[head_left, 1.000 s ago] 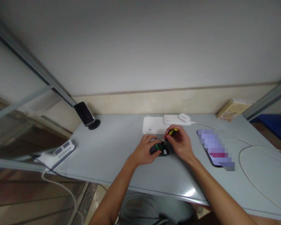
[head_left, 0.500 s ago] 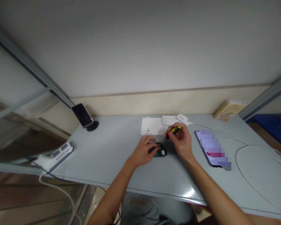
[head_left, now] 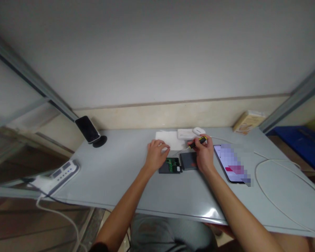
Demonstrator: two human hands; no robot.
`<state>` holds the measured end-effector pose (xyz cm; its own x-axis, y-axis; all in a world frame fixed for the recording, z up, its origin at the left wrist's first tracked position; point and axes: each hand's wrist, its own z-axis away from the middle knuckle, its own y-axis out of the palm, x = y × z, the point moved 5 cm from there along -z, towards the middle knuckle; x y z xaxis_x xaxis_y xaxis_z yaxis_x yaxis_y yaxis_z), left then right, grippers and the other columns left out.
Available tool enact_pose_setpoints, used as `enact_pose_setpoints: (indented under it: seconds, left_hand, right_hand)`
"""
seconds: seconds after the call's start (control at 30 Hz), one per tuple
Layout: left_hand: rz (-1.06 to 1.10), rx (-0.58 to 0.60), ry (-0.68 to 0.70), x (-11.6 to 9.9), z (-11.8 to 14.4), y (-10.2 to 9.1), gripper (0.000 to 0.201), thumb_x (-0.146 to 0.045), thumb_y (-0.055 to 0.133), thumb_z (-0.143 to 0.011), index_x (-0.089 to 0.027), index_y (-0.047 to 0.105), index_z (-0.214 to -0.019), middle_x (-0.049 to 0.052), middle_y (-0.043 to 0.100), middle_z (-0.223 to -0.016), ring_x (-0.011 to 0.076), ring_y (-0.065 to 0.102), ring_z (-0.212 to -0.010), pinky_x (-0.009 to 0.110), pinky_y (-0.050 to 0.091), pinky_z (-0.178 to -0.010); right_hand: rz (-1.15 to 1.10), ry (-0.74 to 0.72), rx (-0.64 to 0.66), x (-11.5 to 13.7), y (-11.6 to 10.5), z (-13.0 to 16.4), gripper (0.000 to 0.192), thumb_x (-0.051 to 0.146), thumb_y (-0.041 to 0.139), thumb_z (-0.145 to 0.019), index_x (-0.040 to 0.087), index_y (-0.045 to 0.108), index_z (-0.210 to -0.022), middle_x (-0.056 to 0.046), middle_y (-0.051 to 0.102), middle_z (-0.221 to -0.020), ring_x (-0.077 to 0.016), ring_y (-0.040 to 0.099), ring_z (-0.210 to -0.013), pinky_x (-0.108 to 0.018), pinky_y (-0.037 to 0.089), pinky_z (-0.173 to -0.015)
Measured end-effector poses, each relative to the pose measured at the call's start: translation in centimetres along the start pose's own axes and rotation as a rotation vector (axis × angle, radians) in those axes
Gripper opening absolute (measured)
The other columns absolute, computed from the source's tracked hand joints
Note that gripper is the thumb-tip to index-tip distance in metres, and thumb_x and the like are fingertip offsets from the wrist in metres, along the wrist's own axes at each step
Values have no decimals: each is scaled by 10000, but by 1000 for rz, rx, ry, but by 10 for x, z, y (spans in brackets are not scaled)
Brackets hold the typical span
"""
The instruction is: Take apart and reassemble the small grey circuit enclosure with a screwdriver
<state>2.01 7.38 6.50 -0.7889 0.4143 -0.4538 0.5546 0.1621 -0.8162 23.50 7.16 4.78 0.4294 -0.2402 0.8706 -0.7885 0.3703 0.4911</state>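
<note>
My right hand [head_left: 205, 153] grips a yellow-and-black screwdriver [head_left: 194, 144], its thin shaft pointing left and down over the table. Above the near left edge of the white paper [head_left: 176, 141] is my left hand [head_left: 156, 154], thumb and forefinger drawn together. Whatever may be between those fingertips is too small to make out. Just below it lies a dark open case [head_left: 165, 169] with a green circuit board [head_left: 172, 163] inside. A flat dark grey cover [head_left: 188, 161] rests to its right, partly behind my right hand.
Behind the paper sit a white box [head_left: 184, 134] and a small white oval item [head_left: 198, 131]. A lit phone [head_left: 229, 162] and a looped white cable [head_left: 257, 178] lie right. At left are a stand-mounted device [head_left: 88, 129] and a power strip [head_left: 64, 176]. A yellowish pack [head_left: 249, 122] stands back right.
My left hand has gone from the circuit board up and left to the paper, covering the dark specks there. The screwdriver has lifted off the board and tilted flatter. The view has shifted slightly.
</note>
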Motion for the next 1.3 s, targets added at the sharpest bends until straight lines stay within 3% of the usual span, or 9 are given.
enact_pose_setpoints:
  seconds: [0.2,0.37,0.57,0.7,0.77,0.9,1.07,1.3]
  left_hand:
    - [-156,135,76,-13,-46,21,141,-309,667,-958,-249,778,-1022,69,677,-1157,276,513,-1160,441,380,-978]
    - [-216,214,110,-13,-57,31,177,-312,660,-961,-223,770,-1066,81,686,-1181,292,519,-1180,458,387,-993]
    - [-148,72,54,16,-34,3,222,-259,541,-1012,-220,758,-1036,79,692,-1105,255,577,-1089,403,438,-941]
    - [29,30,31,37,0,-10,267,-259,474,-1032,-206,732,-986,46,675,-915,183,620,-878,301,473,-821]
    - [128,68,26,41,13,-9,272,-290,466,-1035,-207,721,-995,30,671,-875,159,612,-790,271,468,-742]
    - [243,161,73,39,22,-3,266,-311,478,-1025,-191,707,-962,32,686,-876,154,606,-755,269,465,-705]
    - [208,225,161,30,19,-1,288,-280,475,-1018,-188,679,-838,27,638,-805,157,585,-745,275,465,-711]
    - [159,222,215,24,21,-2,291,-245,472,-1017,-187,645,-790,22,593,-771,162,575,-753,280,459,-722]
  right_hand:
    - [74,-55,11,1,-10,-12,445,394,818,-716,273,535,-1037,89,643,-723,-142,690,-621,-293,563,-648]
    - [158,-155,12,10,-11,-13,419,397,772,-775,267,507,-1072,69,659,-732,-151,701,-655,-301,565,-687]
    - [249,-417,156,22,16,16,346,331,727,-866,289,455,-1076,21,652,-926,-180,751,-924,-338,583,-823]
    - [277,-397,338,7,34,35,318,288,697,-888,295,450,-1088,19,666,-952,-161,733,-876,-350,582,-813]
    - [340,-355,385,-1,37,40,319,282,713,-869,286,470,-1075,24,668,-929,-155,713,-842,-341,578,-789]
    - [396,-296,401,-7,37,43,319,278,739,-841,272,503,-1056,25,680,-896,-154,691,-821,-321,568,-746]
    - [368,-294,379,-2,39,44,325,257,752,-826,268,512,-1044,31,682,-877,-151,698,-802,-307,569,-718]
    - [403,-295,396,-5,39,49,327,251,760,-818,270,528,-1048,30,684,-890,-151,702,-799,-309,570,-727]
